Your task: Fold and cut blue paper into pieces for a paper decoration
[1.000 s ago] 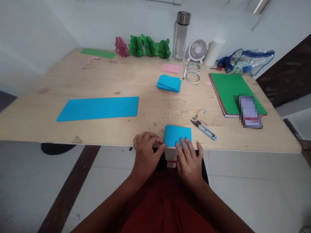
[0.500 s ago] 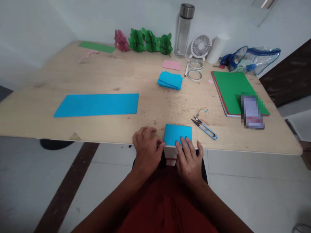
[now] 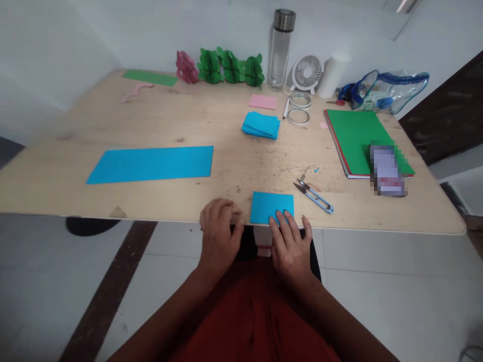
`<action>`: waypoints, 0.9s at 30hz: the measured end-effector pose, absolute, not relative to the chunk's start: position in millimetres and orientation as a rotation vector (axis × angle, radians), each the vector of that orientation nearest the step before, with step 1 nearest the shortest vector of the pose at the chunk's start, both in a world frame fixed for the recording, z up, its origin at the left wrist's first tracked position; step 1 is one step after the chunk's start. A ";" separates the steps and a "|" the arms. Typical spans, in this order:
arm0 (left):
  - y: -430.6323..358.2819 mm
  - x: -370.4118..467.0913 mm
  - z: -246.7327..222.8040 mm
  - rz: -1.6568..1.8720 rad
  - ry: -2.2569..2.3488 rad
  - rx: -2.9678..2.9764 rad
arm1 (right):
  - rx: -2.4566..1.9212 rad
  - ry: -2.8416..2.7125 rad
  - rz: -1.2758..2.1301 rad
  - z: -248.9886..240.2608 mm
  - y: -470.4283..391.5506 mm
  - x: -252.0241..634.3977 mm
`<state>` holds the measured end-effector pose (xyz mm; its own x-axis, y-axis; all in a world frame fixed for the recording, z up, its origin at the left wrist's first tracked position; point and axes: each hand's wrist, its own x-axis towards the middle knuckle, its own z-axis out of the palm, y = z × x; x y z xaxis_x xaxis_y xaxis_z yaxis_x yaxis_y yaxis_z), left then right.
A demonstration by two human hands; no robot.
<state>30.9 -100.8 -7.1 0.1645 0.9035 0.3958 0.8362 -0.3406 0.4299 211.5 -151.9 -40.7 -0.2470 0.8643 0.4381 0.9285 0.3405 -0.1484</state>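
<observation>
A small blue paper rectangle [image 3: 266, 205] lies flat at the table's front edge, maybe folded; I cannot tell how many layers it has. Three fingertips of my right hand [image 3: 291, 244] rest on its lower right part, with the fingers stretched out and the little finger off to the side. My left hand [image 3: 220, 231] is just left of the paper, apart from it, with fingers loosely bent on the table edge and the thumb spread; it holds nothing. To the right of the paper lie light-blue thread snips [image 3: 315, 195]. A long blue paper strip [image 3: 154, 165] lies to the left.
Behind are a stack of blue papers [image 3: 261, 124], pink paper [image 3: 263, 101], tape rolls [image 3: 298, 116] and a pen [image 3: 286, 108]. Green paper [image 3: 362, 136] with a phone [image 3: 387, 170] lies right. Paper shapes [image 3: 230, 65], a bottle [image 3: 281, 55] and a fan [image 3: 307, 74] line the wall.
My left hand has drawn back left, its thumb leaving the paper's left edge. My right hand stays on the paper. The whole view has shifted slightly.
</observation>
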 end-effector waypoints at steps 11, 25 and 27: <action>-109.7 4.9 -28.4 0.651 1.249 2.914 | -1.564 -2.180 -0.186 -42.9 -152.3 213.4; -78.1 0.6 -9.4 0.564 0.936 2.874 | -1.573 -2.149 -0.134 -39.3 -154.5 210.1; -76.1 5.0 -16.2 0.544 0.899 2.937 | -1.556 -2.144 -0.130 -37.8 -156.1 210.0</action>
